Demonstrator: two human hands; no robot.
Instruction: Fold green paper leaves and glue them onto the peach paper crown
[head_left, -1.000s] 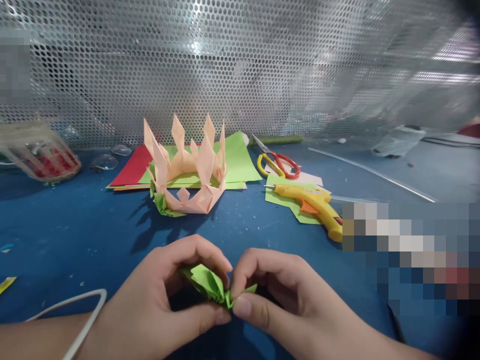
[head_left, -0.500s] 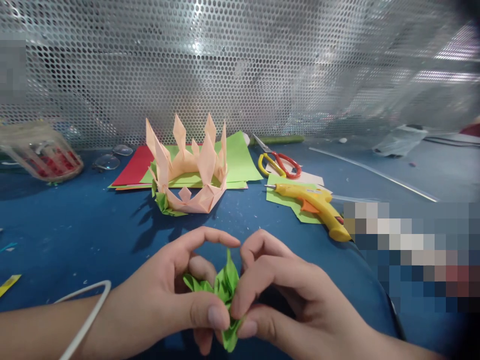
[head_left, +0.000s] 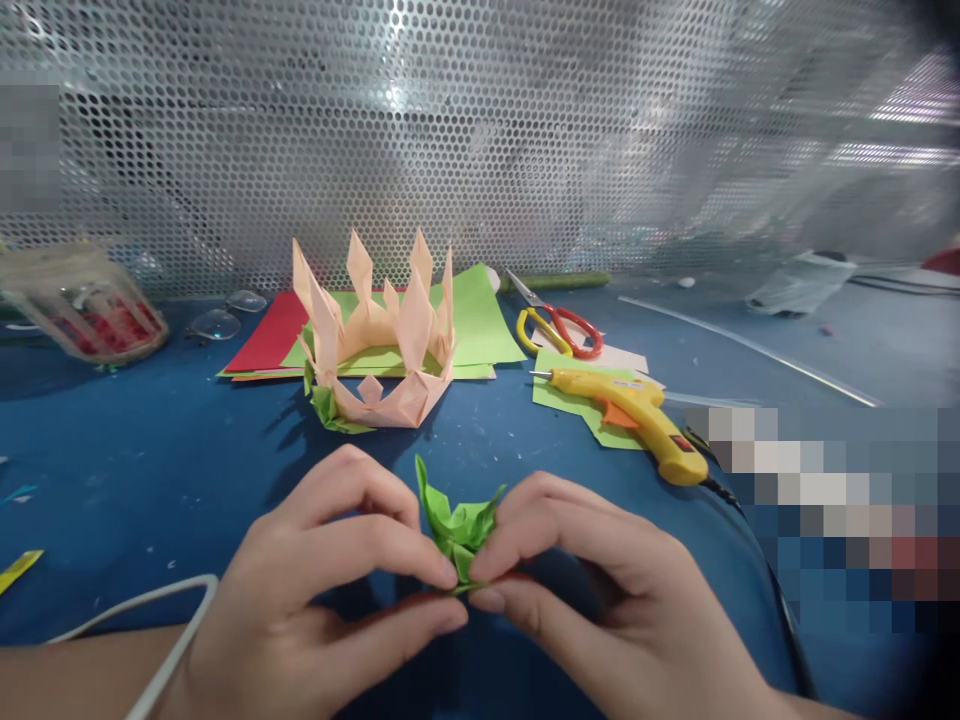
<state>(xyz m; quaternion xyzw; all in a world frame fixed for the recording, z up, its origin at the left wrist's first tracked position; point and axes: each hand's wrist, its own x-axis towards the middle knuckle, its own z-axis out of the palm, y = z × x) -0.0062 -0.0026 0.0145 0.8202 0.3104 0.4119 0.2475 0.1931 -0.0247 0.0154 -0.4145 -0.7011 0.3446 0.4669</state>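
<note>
A small folded green paper piece (head_left: 456,522) sticks up between my two hands near the front of the blue table (head_left: 150,470). My left hand (head_left: 322,590) pinches its lower left edge between thumb and fingers. On the other side, my right hand (head_left: 600,590) pinches it the same way, fingertips almost touching those of the left. Behind them stands a peach paper crown-like flower (head_left: 382,340) with upright points and a bit of green folded paper at its base.
Red and green paper sheets (head_left: 480,320) lie behind the flower. Scissors (head_left: 555,322) and a yellow glue gun (head_left: 637,412) lie to the right on green scraps. A basket (head_left: 82,315) and glasses (head_left: 217,318) sit at left, a perforated metal screen (head_left: 480,130) behind. A white cord (head_left: 150,620) curves by my left wrist.
Both hands have turned the green piece over and re-pinched it; its points now stand up and lean left, where earlier it lay low, then hung below my thumbs.
</note>
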